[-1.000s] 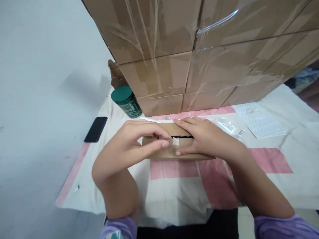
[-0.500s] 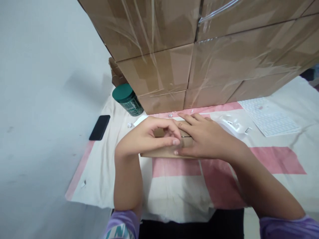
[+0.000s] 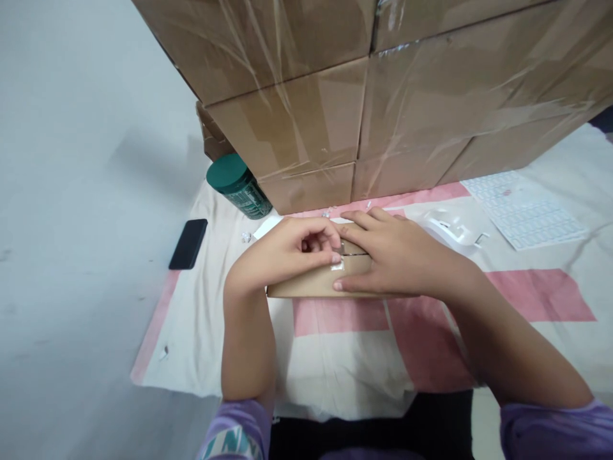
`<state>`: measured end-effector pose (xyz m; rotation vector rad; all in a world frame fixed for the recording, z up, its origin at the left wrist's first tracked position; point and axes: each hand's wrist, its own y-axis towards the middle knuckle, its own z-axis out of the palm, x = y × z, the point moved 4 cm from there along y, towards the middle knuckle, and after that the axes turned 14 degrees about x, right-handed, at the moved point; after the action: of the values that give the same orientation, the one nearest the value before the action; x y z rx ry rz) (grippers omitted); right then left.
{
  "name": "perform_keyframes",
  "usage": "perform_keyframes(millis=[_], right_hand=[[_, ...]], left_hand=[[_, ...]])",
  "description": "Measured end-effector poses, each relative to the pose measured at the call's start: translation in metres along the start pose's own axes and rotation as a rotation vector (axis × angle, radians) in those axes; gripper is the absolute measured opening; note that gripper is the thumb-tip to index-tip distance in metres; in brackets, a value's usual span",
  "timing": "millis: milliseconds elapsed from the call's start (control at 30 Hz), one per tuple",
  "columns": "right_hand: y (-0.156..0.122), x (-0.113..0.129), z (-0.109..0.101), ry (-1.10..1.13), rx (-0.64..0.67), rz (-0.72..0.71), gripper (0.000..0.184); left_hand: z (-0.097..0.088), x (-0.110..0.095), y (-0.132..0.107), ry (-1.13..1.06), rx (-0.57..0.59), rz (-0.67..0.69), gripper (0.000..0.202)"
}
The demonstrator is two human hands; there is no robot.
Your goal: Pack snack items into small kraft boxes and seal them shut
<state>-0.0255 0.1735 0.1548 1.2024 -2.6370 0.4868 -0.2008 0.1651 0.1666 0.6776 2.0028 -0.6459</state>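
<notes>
A small flat cardboard box [image 3: 306,282] lies on the white and pink cloth [image 3: 345,358] in front of me. My right hand [image 3: 397,255] rests flat across its top with fingers stretched out, pressing the flap down. My left hand [image 3: 287,252] sits on the box's left part, fingers curled, thumb and fingertips pinched at a small clear piece of tape [image 3: 338,263] on the box's seam. Both hands hide most of the box's top.
A tall stack of taped cardboard cartons [image 3: 364,96] stands right behind the box. A green-lidded jar [image 3: 237,185] stands at its left corner. A black phone [image 3: 188,243] lies on the grey floor. Clear plastic packaging [image 3: 453,227] and a white label sheet [image 3: 527,211] lie to the right.
My left hand has curled tighter and moved right onto the box's seam. The dark gap between the flaps has closed under my hands. The view has shifted slightly.
</notes>
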Motion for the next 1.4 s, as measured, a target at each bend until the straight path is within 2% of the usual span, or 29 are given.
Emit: perform_keyframes(millis=[133,267,400,533,600,633,767,867,1033,1167,1400], right_hand=[[0.001,-0.001,0.000,-0.004,-0.017,-0.009,0.074],[0.001,-0.002,0.001,0.012,-0.024,-0.013,0.075],[0.001,-0.003,0.002,0.031,-0.024,-0.029,0.079],[0.002,-0.002,0.003,0.027,-0.040,-0.004,0.084],[0.002,-0.002,0.003,0.025,-0.044,0.001,0.085],[0.002,-0.002,0.004,0.024,-0.041,0.000,0.085],[0.002,-0.001,0.003,0.024,-0.040,-0.009,0.082],[0.002,0.000,0.001,0.025,-0.041,-0.019,0.074],[0.002,0.001,0.000,0.023,-0.042,-0.019,0.062],[0.003,0.000,0.000,0.023,-0.045,-0.017,0.065],[0.004,-0.002,0.002,0.041,-0.047,-0.017,0.067]], left_hand=[[0.001,-0.003,0.001,0.082,-0.001,-0.007,0.005],[0.000,-0.007,0.000,0.169,-0.088,-0.010,0.002],[0.000,-0.014,-0.005,0.162,-0.060,0.158,0.014],[-0.006,-0.026,-0.019,0.004,-0.089,0.453,0.025],[-0.007,-0.031,-0.026,-0.019,-0.062,0.506,0.024],[-0.007,-0.032,-0.027,-0.001,-0.045,0.469,0.021],[-0.003,-0.026,-0.020,0.104,-0.006,0.181,0.013],[0.001,-0.017,-0.008,0.141,0.009,0.054,0.012],[0.003,-0.008,0.002,0.171,0.017,-0.005,0.009],[0.001,-0.007,0.003,0.231,-0.014,-0.024,0.004],[0.001,-0.005,0.004,0.314,-0.016,-0.061,0.009]])
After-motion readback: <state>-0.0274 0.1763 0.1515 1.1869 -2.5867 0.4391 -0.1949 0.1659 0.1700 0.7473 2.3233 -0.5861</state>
